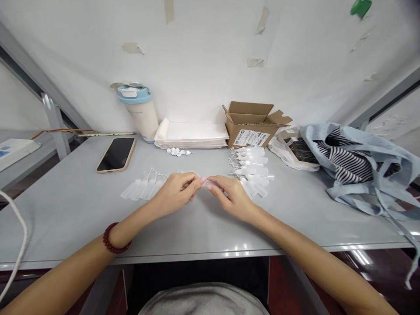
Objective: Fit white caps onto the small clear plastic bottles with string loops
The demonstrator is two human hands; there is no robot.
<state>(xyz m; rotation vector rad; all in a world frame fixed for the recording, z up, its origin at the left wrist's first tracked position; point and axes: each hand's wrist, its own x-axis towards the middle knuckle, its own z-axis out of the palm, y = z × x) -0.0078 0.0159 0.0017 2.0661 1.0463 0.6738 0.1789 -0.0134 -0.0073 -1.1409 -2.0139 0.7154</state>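
Observation:
My left hand (pixel 179 191) and my right hand (pixel 234 197) meet above the middle of the table. Both are closed around a small translucent plastic bottle (pixel 206 183), pinched between thumbs and fingertips and mostly hidden by them. To the left, partly behind my left hand, similar small bottles (pixel 139 190) lie in a row with thin white strings or tethers at their tops. More of these bottles (pixel 254 169) are piled just beyond my right hand, their bodies pointing right. Several small white caps (pixel 177 152) sit in a cluster farther back.
Along the wall stand a cream tumbler (pixel 143 116) with a blue lid, a stack of white padded envelopes (pixel 195 133) and an open cardboard box (pixel 251 133). A phone (pixel 116 154) lies left. A light-blue cloth bag (pixel 364 170) and a plastic-wrapped item (pixel 297 151) occupy the right.

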